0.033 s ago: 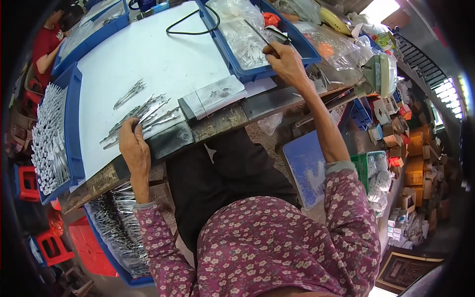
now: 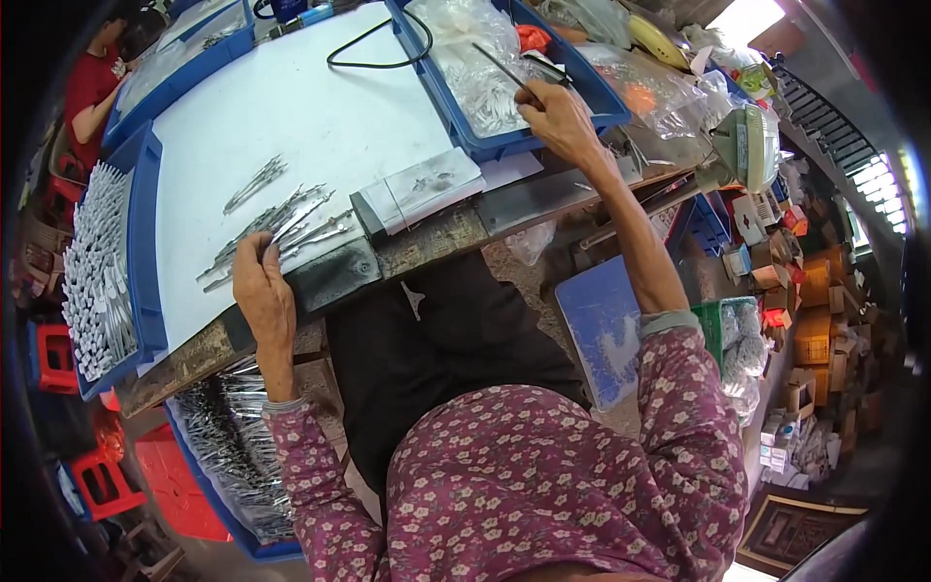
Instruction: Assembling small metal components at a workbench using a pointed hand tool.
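My left hand [image 2: 264, 291] rests at the near edge of the table, its thumb and fingers closed on the end of a thin metal piece. Beside the fingertips a loose pile of slender silvery metal pieces [image 2: 301, 215] lies on the white sheet [image 2: 320, 126], with a smaller bunch [image 2: 254, 184] just beyond. Off to the right, my right hand [image 2: 561, 121] grips a slim dark rod-like tool [image 2: 499, 66], whose kind I cannot make out. The tool points up and left over a blue tray [image 2: 490, 145] holding clear plastic bags and thin white pieces.
A white pad [image 2: 422, 189] lies at the table edge between my hands. At the left stands a blue bin [image 2: 147, 242] of white sticks. A black loop [image 2: 383, 64] lies farther back. A lamp-like green housing [image 2: 745, 145] juts out at right. A person in red [image 2: 89, 87] sits far left.
My right hand has shifted very slightly left, and the tip of its tool has swung a little to the left. The left hand stays in place.
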The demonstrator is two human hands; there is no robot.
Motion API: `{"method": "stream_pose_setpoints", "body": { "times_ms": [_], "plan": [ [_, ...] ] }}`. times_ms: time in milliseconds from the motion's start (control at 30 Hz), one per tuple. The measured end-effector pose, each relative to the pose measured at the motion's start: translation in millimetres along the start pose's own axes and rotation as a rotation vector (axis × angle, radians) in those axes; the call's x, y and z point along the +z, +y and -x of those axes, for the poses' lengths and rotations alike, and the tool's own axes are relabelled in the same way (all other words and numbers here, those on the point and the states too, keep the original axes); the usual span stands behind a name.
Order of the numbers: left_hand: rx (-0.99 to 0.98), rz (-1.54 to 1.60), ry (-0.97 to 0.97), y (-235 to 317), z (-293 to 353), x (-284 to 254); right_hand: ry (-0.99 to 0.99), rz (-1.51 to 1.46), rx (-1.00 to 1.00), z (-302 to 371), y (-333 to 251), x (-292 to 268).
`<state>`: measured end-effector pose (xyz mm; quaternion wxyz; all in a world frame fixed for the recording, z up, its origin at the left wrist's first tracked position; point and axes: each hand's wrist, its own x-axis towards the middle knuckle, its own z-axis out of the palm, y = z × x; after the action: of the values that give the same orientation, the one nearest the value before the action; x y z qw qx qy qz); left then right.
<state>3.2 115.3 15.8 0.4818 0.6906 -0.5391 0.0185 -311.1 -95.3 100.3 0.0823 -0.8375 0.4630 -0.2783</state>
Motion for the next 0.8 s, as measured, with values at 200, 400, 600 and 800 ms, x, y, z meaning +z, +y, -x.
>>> {"method": "stream_pose_setpoints", "body": {
  "times_ms": [200,400,600,800],
  "plan": [
    [-0.176,0.363,0.031,28.6,11.4,-15.8,-0.161,0.337,0.027,-33.4,27.9,23.8],
    [-0.228,0.575,0.008,43.8,21.4,-18.9,-0.189,0.303,-0.006,-42.5,26.4,28.2],
    [-0.251,0.615,-0.026,53.3,28.1,-17.2,-0.262,0.176,0.097,-50.6,27.3,33.7],
    [-0.265,0.693,-0.041,62.1,30.9,-14.4,-0.26,0.108,0.095,-48.5,24.5,29.7]
  ]
}}
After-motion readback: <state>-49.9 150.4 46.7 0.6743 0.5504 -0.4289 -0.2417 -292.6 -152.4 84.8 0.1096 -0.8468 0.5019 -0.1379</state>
